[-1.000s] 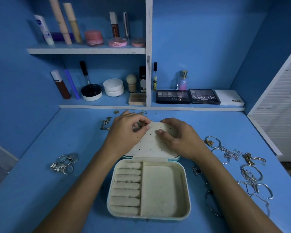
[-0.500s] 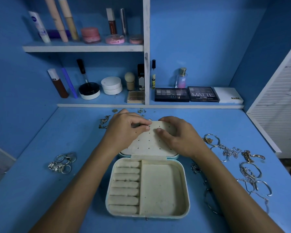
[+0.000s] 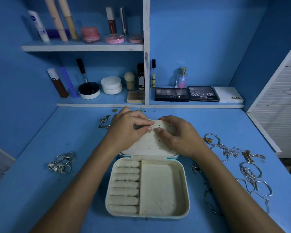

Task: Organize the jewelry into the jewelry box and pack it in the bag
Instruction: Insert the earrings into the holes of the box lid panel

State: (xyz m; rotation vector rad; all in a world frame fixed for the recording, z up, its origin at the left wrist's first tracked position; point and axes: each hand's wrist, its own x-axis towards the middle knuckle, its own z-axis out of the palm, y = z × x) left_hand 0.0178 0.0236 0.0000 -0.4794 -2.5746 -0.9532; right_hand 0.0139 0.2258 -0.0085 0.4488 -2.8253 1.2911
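Change: over the last second almost nothing has moved; both hands stay on the perforated lid panel [image 3: 151, 140], and only the camera has drifted a little. I judge that the seating of one small piece is slow, fiddly work and is not finished.
Step in hand: fixing an earring [image 3: 149, 126] into a hole of the lid panel, by my reading.
Left hand: left hand [image 3: 128, 130] has its fingers curled, thumb and forefinger pinching a small shiny piece at the panel's 11 o'clock corner.
Right hand: right hand [image 3: 178, 135] lies on the panel at 1 o'clock, fingers bent and pressing down, thumb tip just beside the left hand's pinch; it steadies the panel and holds no jewelry that I can see.
Jewelry box: jewelry box [image 3: 185, 195] lies open at the table's 6 o'clock, ring rolls [image 3: 124, 187] to the left, open compartment [image 3: 160, 189] to the right, both without jewelry.
Earring and grip: the piece sits right at the left fingertips, touching the panel; whether its post is through a hole I cannot tell.
Still loose: rings [image 3: 62, 163] at 9 o'clock, bracelets and chains [image 3: 238, 162] at 3 o'clock, more small pieces [image 3: 104, 121] at 11 o'clock.
Progress: early; no bag is in view.
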